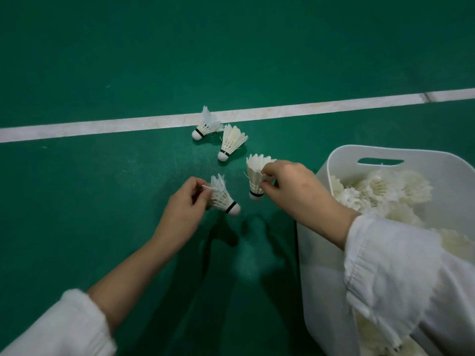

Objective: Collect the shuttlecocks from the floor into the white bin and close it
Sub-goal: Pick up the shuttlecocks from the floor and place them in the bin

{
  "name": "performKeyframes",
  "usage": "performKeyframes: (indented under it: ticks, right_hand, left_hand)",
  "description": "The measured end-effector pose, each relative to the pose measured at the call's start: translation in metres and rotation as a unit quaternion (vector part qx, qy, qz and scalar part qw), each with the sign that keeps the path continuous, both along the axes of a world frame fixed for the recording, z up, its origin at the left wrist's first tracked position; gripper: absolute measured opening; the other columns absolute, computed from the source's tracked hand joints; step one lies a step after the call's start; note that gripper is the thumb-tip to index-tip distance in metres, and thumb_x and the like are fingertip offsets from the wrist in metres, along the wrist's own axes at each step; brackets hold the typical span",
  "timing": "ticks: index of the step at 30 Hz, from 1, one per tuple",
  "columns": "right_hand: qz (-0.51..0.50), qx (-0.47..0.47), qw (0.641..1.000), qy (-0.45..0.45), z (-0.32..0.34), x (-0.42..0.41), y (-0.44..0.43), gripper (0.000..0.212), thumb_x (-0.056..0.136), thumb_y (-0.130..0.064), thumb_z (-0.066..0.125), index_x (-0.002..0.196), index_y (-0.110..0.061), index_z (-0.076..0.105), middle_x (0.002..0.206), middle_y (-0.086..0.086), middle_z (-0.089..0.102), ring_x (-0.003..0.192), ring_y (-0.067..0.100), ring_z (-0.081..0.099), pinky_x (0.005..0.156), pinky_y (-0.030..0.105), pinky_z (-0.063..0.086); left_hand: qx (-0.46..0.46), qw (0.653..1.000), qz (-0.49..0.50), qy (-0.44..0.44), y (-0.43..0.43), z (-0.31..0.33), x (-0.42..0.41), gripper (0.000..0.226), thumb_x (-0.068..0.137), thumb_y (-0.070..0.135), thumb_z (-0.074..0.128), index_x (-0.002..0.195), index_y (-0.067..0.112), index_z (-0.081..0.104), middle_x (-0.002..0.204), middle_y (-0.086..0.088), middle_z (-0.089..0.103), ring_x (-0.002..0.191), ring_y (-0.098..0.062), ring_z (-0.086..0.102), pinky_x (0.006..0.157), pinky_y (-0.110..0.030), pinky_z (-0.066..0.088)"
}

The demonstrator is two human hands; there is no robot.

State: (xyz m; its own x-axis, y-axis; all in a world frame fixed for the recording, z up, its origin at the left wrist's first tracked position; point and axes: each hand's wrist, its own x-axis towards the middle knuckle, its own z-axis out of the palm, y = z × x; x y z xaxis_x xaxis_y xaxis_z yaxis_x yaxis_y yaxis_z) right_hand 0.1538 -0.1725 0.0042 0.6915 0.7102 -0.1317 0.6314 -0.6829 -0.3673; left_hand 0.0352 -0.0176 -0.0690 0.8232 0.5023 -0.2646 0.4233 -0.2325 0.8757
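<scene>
A frayed shuttlecock [222, 195] is pinched by its feather skirt in the left hand [180, 201] at the centre of the frame; the grip is closed on the feathers with thumb and curled fingers, and the cork points toward the lower right. Just to its right, a second shuttlecock [254, 173] is held upright, cork down, by the right hand [293, 186], whose grip is likewise closed, the feathers being pinched between thumb and fingertips. Whether either cork touches the green floor [102, 60] cannot be told.

Above the hands, two more shuttlecocks are seen lying on the floor: the upper shuttlecock [207, 124] is laid partly across the white court line [102, 125], and the lower shuttlecock [231, 142] is found just beside it, feathers touching or nearly so.

The white bin [321, 265] is placed at the right of the frame, open-topped, with a slot handle in its far wall, and is filled with a heap of collected shuttlecocks [380, 188]. The right forearm, clad in a white sleeve [398, 265], is extended over the bin's near part.
</scene>
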Motion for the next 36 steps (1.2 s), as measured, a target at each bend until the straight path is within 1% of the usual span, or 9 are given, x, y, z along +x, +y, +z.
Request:
performKeyframes:
  ticks: [4,6,11,15,18,23,27,31,36]
  right_hand:
    - [-0.015,0.055,0.998,0.027,0.032,-0.004,-0.016,0.01,0.088,-0.016,0.054,0.086,-0.009,0.06,0.086,0.003,0.061,0.085,0.025,0.059,0.072,0.033,0.044]
    - [-0.037,0.083,0.995,0.042,0.059,-0.004,-0.034,0.006,0.089,-0.019,0.055,0.09,-0.015,0.06,0.083,-0.003,0.06,0.084,0.018,0.059,0.072,0.031,0.044]
    - [-0.145,0.139,0.979,0.041,0.119,-0.004,-0.117,0.003,0.089,-0.027,0.058,0.086,-0.028,0.057,0.078,-0.018,0.059,0.065,-0.011,0.056,0.055,0.006,0.039]
    - [-0.198,0.088,0.976,0.005,0.129,-0.004,-0.199,0.007,0.088,-0.027,0.059,0.088,-0.022,0.064,0.09,-0.009,0.061,0.079,-0.005,0.057,0.072,0.02,0.048]
    - [-0.216,0.044,0.975,-0.002,0.118,-0.01,-0.247,0.008,0.086,-0.025,0.063,0.077,-0.024,0.062,0.094,-0.003,0.062,0.072,-0.001,0.057,0.069,0.023,0.041]
    - [-0.207,0.015,0.978,-0.009,0.091,-0.018,-0.28,0.01,0.084,-0.022,0.064,0.083,-0.015,0.071,0.089,-0.001,0.066,0.068,0.012,0.058,0.074,0.029,0.047]
    - [-0.179,0.033,0.979,-0.088,0.078,-0.019,-0.282,0.011,0.085,-0.019,0.063,0.086,-0.012,0.072,0.089,0.002,0.065,0.071,0.017,0.054,0.072,0.035,0.048]
    - [-0.171,0.041,0.979,-0.107,0.078,-0.011,-0.28,0.013,0.087,-0.018,0.06,0.09,-0.01,0.071,0.092,0.003,0.064,0.079,0.018,0.054,0.075,0.033,0.044]
    - [-0.124,-0.159,0.979,0.003,0.037,-0.011,-0.275,0.019,0.086,-0.013,0.055,0.097,-0.014,0.071,0.103,0.008,0.066,0.098,0.028,0.055,0.083,0.038,0.049]
  left_hand:
    - [0.111,0.991,-0.078,0.008,-0.003,0.053,0.001,0.021,0.079,0.023,0.07,0.094,0.021,0.054,0.086,0.004,0.065,0.08,-0.013,0.061,0.075,-0.024,0.048]
    - [0.159,0.98,-0.116,-0.024,-0.01,0.085,0.007,0.017,0.077,0.022,0.071,0.089,0.02,0.059,0.082,0.003,0.065,0.077,-0.014,0.061,0.075,-0.029,0.05]
    - [0.242,0.936,-0.223,-0.127,-0.053,0.148,0.027,0.009,0.082,0.01,0.066,0.091,0.011,0.064,0.082,0.001,0.062,0.075,-0.015,0.059,0.078,-0.03,0.05]
    - [0.291,0.882,-0.332,-0.163,-0.102,0.171,0.042,0.008,0.083,0.014,0.065,0.091,0.012,0.067,0.081,0.007,0.059,0.073,-0.001,0.052,0.07,-0.006,0.038]
    - [0.319,0.851,-0.384,-0.161,-0.137,0.173,0.05,0.008,0.085,0.018,0.064,0.09,0.016,0.07,0.085,0.007,0.062,0.072,-0.005,0.052,0.068,-0.014,0.035]
    - [0.308,0.849,-0.4,-0.156,-0.185,0.159,0.052,0.011,0.085,0.017,0.063,0.093,0.015,0.07,0.085,0.01,0.056,0.074,-0.007,0.051,0.069,-0.017,0.035]
    - [0.296,0.849,-0.416,-0.133,-0.209,0.139,0.047,0.013,0.084,0.016,0.065,0.095,0.016,0.072,0.089,0.006,0.061,0.08,-0.012,0.055,0.072,-0.025,0.042]
    - [0.284,0.865,-0.392,-0.133,-0.22,0.132,0.041,0.015,0.081,0.014,0.067,0.094,0.014,0.073,0.086,0.007,0.057,0.076,-0.008,0.05,0.069,-0.017,0.035]
    - [0.26,0.887,-0.366,-0.111,-0.226,0.128,0.032,0.01,0.083,0.017,0.065,0.092,0.015,0.067,0.082,0.01,0.055,0.079,-0.009,0.056,0.068,-0.014,0.037]
